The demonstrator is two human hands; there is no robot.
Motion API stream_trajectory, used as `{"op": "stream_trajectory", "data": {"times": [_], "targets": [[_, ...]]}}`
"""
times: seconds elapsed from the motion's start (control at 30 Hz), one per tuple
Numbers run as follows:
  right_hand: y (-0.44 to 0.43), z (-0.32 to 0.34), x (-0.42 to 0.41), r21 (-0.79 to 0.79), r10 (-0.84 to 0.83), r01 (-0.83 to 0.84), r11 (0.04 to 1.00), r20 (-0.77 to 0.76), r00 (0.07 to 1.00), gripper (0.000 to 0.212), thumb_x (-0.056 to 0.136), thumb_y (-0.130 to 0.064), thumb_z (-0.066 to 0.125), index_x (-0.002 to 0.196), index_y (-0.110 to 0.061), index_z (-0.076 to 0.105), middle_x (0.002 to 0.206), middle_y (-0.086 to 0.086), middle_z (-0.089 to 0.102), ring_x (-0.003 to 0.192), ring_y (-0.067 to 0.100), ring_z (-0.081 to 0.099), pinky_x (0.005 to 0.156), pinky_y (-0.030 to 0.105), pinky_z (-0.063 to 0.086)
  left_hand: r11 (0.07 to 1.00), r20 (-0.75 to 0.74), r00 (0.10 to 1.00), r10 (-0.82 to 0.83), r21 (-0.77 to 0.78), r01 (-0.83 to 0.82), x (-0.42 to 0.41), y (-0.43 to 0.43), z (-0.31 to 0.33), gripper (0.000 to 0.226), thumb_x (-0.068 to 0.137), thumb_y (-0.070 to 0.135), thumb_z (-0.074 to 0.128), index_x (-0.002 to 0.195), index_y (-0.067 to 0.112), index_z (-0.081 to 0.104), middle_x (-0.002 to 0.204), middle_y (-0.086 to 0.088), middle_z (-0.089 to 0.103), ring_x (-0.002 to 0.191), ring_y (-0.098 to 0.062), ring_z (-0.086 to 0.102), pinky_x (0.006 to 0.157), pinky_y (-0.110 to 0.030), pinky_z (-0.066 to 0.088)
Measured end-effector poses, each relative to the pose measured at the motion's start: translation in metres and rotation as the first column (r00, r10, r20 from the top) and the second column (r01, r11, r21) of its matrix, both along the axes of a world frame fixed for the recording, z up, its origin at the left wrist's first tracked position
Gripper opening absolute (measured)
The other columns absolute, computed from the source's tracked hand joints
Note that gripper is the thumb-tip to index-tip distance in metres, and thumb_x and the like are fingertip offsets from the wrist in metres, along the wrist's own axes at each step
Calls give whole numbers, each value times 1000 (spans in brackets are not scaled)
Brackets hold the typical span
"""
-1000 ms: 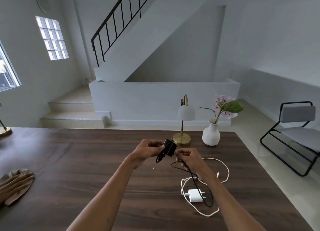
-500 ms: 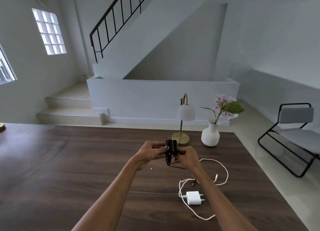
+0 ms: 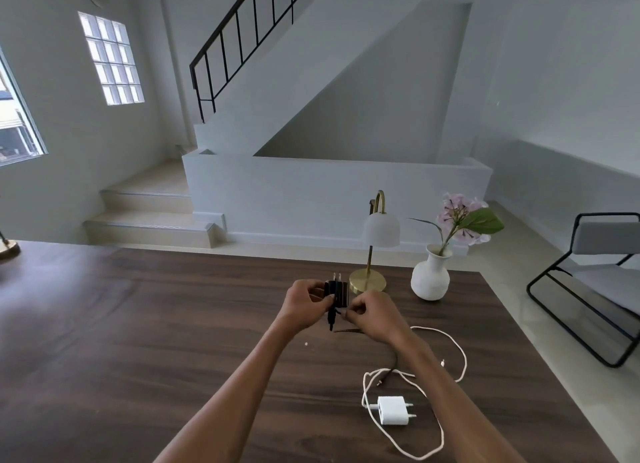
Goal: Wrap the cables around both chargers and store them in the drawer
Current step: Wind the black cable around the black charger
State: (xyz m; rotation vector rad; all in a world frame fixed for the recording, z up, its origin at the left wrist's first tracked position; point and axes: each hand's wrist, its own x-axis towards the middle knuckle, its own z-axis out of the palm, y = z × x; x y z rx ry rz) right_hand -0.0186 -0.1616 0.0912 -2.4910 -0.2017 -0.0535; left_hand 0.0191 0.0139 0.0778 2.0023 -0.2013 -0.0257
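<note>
We record 1 head view, looking forward and down over a dark wooden table point(image 3: 145, 341).

We see both hands raised above the table, close together, near its far middle. The left hand point(image 3: 306, 305) closes its fingers around the black charger point(image 3: 336, 293), which stands upright with its 2 metal prongs pointing up. The right hand point(image 3: 372, 315) sits just beside the charger's right face, thumb and fingers pinched together on the black cable point(image 3: 349, 331). We note a short cable end hanging below the charger between the 2 hands. A further stretch runs from under the right hand along the table toward us and passes under the right forearm; we cannot tell how many turns lie on the charger.

We note the white charger point(image 3: 392, 410) lying flat on the table, nearer to us and to the right, prongs pointing right. Its white cable point(image 3: 462, 358) lies loose around it in wide loops, partly hidden by the right forearm.

Beyond the hands, at the table's far edge, stand a brass lamp point(image 3: 375, 247) with a white shade and a white vase point(image 3: 430, 279) holding a pink flower. A black-framed chair point(image 3: 588, 282) stands on the floor to the right of the table.
</note>
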Motion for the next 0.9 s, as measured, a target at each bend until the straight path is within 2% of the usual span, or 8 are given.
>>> {"op": "stream_trajectory", "data": {"times": [0.2, 0.27, 0.37, 0.47, 0.57, 0.63, 0.77, 0.9], "targets": [[-16, 34, 14, -182, 68, -74, 980, -39, 997, 13, 81, -36, 77, 80, -22, 79, 80, -9, 75, 82, 9, 67, 78, 34, 56, 988, 46, 996, -76, 142, 68, 0, 2, -6, 27, 89, 6, 74, 115, 7, 72, 95, 0, 75, 88, -14, 74, 88, -30, 62], [-22, 51, 20, -171, 95, -93, 981, 0, 995, 13, 81, -34, 78, 80, -22, 81, 81, -7, 76, 81, 9, 67, 75, 31, 54, 981, 35, 993, -110, 167, 103, 0, 6, -7, 26, 88, 3, 73, 114, 8, 72, 95, 2, 74, 89, -13, 73, 91, -33, 61], [-29, 72, 29, -98, 106, -99, 990, 74, 992, 11, 81, -29, 79, 84, -19, 82, 86, -2, 79, 84, 11, 70, 80, 34, 56, 970, 21, 981, -195, 155, 189, -4, 9, -2, 24, 89, 0, 72, 112, 7, 73, 101, -3, 78, 96, -15, 75, 93, -38, 61], [-33, 78, 38, -19, 93, -91, 996, 124, 988, 13, 79, -30, 81, 83, -17, 82, 81, -3, 77, 79, 9, 69, 75, 32, 55, 953, 5, 959, -285, 107, 283, -8, 6, 10, 29, 90, -3, 69, 119, 3, 71, 112, -11, 77, 99, -10, 75, 94, -27, 59], [-36, 76, 44, 78, 62, -77, 994, 177, 982, 16, 78, -32, 82, 80, -16, 81, 75, -3, 75, 70, 12, 66, 67, 24, 49, 933, 22, 933, -360, 16, 359, -16, 1, 28, 34, 91, -5, 68, 124, 0, 67, 117, -13, 75, 99, -6, 74, 85, -15, 57], [-39, 70, 46, 174, 7, -38, 984, 175, 985, 15, 78, -34, 82, 79, -19, 81, 76, 2, 77, 73, 21, 69, 70, 32, 51, 925, 5, 926, -377, -52, 377, -18, 1, 33, 36, 93, -1, 68, 128, 1, 66, 120, -13, 74, 109, -16, 73, 89, -19, 58], [-42, 60, 42, 273, -42, 5, 962, 131, 990, 16, 78, -36, 80, 84, -21, 82, 82, -7, 78, 82, 7, 71, 77, 22, 50, 904, -27, 923, -385, -211, 371, -23, 5, 37, 40, 92, 10, 72, 132, 8, 65, 123, -7, 75, 115, -18, 71, 98, -29, 57], [-39, 42, 31, 328, -68, 46, 943, 57, 996, 17, 86, -33, 74, 92, -20, 82, 79, -3, 77, 73, 4, 65, 71, 20, 48, 883, -27, 933, -358, -334, 329, -28, 4, 41, 39, 92, 14, 71, 131, 10, 66, 121, -6, 76, 112, -19, 72, 91, -26, 58]]}}
